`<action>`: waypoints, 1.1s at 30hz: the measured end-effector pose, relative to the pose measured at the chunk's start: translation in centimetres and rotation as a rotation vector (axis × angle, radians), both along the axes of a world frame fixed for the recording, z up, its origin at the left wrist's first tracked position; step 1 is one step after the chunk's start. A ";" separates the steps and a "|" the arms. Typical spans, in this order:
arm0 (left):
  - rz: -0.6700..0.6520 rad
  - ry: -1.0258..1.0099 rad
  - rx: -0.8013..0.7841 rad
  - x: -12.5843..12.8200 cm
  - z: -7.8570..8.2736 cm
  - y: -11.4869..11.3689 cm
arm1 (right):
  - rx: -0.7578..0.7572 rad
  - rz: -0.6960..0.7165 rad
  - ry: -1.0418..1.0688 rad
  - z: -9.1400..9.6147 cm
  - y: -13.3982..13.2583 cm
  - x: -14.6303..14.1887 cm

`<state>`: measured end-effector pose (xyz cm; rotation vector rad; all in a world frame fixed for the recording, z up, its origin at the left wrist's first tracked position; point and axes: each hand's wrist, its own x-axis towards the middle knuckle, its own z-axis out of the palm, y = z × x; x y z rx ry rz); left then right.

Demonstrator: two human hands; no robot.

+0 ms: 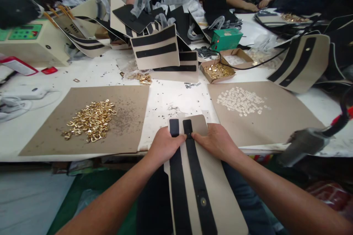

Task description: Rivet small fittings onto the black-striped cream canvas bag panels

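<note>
Between both hands is a long beige panel (217,187) with two black strips, lying over my lap with its far end at the table edge. My left hand (164,142) grips its left side, thumb pressed on the right-hand black strip. From the other side my right hand (217,140) grips the panel, its thumb tip on that same strip, close to the left thumb. The other fingers are hidden beneath. A small dark spot shows between the thumbs. Lower on this strip sits a round metal snap (203,201).
Gold metal rings (93,121) lie heaped on a brown sheet at left; small whitish washers (241,101) cover another at right. Behind are striped panels (156,49), a box of gold parts (217,70) and a green device (226,39). A grey-headed tool (303,147) stands right. People work opposite.
</note>
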<state>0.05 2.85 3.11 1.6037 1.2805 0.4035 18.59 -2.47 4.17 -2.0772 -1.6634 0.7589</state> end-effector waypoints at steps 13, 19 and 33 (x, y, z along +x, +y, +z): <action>-0.018 -0.011 -0.064 0.3 0.3 0.6 | -0.040 0.042 -0.093 -0.2 0.6 -0.1; -0.009 -0.037 -0.044 0.4 0.1 0.8 | -0.074 0.037 -0.054 -0.4 1.0 0.1; -0.012 -0.071 -0.004 0.5 0.7 0.8 | -0.119 0.014 -0.223 -0.3 1.3 -0.7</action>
